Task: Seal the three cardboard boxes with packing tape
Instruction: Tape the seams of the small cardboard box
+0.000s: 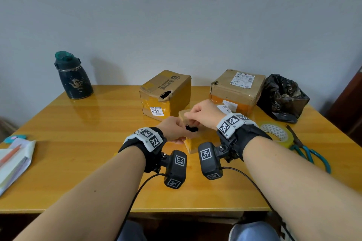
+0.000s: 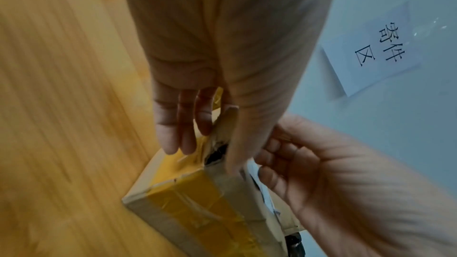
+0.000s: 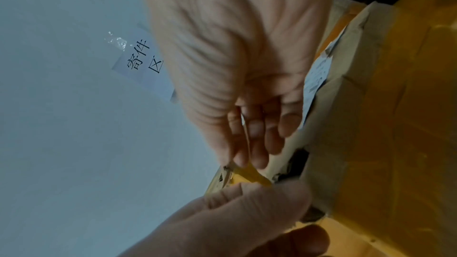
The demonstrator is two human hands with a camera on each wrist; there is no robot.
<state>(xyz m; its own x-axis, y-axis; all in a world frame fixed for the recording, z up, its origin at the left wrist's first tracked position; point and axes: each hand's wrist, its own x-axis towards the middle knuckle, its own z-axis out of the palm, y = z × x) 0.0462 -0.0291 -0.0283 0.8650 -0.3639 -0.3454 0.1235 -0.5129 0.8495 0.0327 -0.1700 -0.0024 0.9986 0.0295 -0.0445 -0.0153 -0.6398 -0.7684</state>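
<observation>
A small flat cardboard box (image 1: 197, 143) with yellow tape on its side and a torn dark hole (image 1: 191, 128) lies mid-table under both hands. My left hand (image 1: 181, 135) grips its near left corner, fingers (image 2: 178, 134) flat on the taped side and the thumb on top of the box (image 2: 193, 202). My right hand (image 1: 191, 118) pinches a loose strip of yellow tape (image 3: 252, 175) just above the hole. Two bigger boxes stand behind, one (image 1: 166, 92) with a torn edge, one (image 1: 237, 88) with a shipping label. A tape roll (image 1: 278, 133) lies at the right.
Teal-handled scissors (image 1: 305, 148) lie beside the tape roll. A black plastic bag (image 1: 284, 96) sits at the back right and a dark bottle (image 1: 72, 76) at the back left. Papers and a pen (image 1: 13, 162) lie at the left edge of the table (image 1: 88, 152).
</observation>
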